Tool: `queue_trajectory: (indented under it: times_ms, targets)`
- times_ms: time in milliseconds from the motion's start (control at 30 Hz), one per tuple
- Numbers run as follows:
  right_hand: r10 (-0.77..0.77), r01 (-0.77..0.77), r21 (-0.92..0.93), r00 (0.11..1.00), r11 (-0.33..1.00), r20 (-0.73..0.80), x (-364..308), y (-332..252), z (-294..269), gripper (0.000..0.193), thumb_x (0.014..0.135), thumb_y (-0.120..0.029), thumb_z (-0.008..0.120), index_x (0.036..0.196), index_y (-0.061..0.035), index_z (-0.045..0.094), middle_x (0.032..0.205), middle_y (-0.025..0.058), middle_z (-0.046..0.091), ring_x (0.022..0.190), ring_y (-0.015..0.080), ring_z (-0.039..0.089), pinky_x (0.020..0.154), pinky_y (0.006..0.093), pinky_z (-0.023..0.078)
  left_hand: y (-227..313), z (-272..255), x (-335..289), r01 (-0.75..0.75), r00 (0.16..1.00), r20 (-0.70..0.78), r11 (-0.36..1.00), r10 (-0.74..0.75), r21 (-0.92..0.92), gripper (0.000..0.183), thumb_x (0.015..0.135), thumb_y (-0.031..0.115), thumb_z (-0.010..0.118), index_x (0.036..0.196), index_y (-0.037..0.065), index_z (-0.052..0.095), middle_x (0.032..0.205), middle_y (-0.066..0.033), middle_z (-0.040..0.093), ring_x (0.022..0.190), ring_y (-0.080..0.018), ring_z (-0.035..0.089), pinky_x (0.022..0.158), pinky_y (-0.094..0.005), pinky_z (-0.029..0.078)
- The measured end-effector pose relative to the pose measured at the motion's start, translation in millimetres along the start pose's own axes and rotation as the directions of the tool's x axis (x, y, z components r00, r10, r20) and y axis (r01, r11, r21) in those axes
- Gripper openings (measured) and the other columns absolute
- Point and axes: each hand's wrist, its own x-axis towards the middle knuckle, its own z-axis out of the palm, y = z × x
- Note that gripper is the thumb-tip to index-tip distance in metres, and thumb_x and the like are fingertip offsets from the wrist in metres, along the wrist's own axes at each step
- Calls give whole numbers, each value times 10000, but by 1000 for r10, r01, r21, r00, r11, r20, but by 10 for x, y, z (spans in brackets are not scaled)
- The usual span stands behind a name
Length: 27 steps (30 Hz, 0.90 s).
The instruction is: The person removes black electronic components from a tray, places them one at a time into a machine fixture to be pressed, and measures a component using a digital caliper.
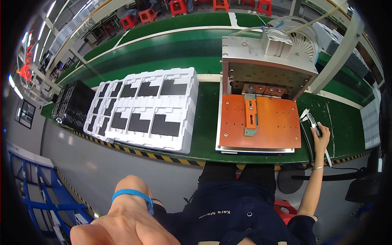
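On the green bench at the right, my right hand (321,137) is closed around a vernier caliper (312,121). Its silver jaws point up and to the left, and its thin beam sticks out below my palm. Very near the camera at the lower left is my left hand (122,222), raised, with a blue wrist strap (131,192) behind it. The lower edge cuts off its fingers. Left of the caliper stands a metal press (267,57) with an orange base plate (281,134), on which a narrow orange and grey-green fixture (250,115) lies.
White trays (185,122) with black L-shaped sheets (166,124) sit left of the press. Farther left is a stack of black trays (73,102). Pale stacked sheets (370,122) stand at the far right. A blue rack (30,183) is on the floor, lower left.
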Motion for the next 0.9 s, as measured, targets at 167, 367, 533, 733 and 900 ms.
queue_trajectory:
  times_ms: [167, 367, 533, 733, 900]
  targets:
    - [-19, 19, 3, 1000, 1000, 13, 25, -74, -18, 382, 786, -230, 785, 1078, -9, 676, 970, 91, 602, 920, 260, 532, 833, 355, 426, 113, -8, -88, 78, 996, 37, 996, -76, -38, 307, 844, -20, 644, 1009, 180, 479, 1107, -111, 686, 1022, -218, 596, 895, -353, 454]
    - [-3, 3, -16, 999, 1000, 40, 19, -37, -16, 367, 798, -233, 781, 1071, -10, 678, 961, 90, 594, 924, 254, 532, 825, 352, 430, 193, -48, -233, 123, 984, -114, 985, -138, -125, 354, 805, -32, 694, 984, 165, 460, 1085, -75, 696, 1001, -210, 595, 888, -334, 463]
    - [14, -14, -73, 1000, 997, 3, -14, 44, -45, 356, 786, -224, 791, 1049, -13, 679, 956, 100, 598, 922, 267, 541, 819, 362, 432, 48, -359, -370, -223, 969, 94, 973, 227, -55, 197, 896, 49, 613, 996, 92, 448, 955, -78, 699, 888, -207, 604, 814, -368, 494]
    - [-61, 61, -63, 998, 996, -5, 30, -41, -24, 355, 748, -223, 816, 1010, -22, 688, 960, 114, 612, 927, 291, 561, 821, 371, 439, 224, -1685, -1258, 549, 411, -467, 196, 782, 812, 259, 951, 137, 515, 1044, -68, 642, 1101, -149, 643, 1025, -212, 607, 935, -339, 461]
    - [-1, 2, -38, 999, 999, 38, 44, -112, -88, 380, 789, -260, 790, 1050, -6, 680, 945, 99, 581, 917, 271, 535, 821, 363, 432, 496, -3117, -2043, 917, 349, -847, -331, 401, 220, 524, 865, 410, 643, 1142, -35, 651, 1038, -182, 705, 903, -279, 690, 784, -374, 511]
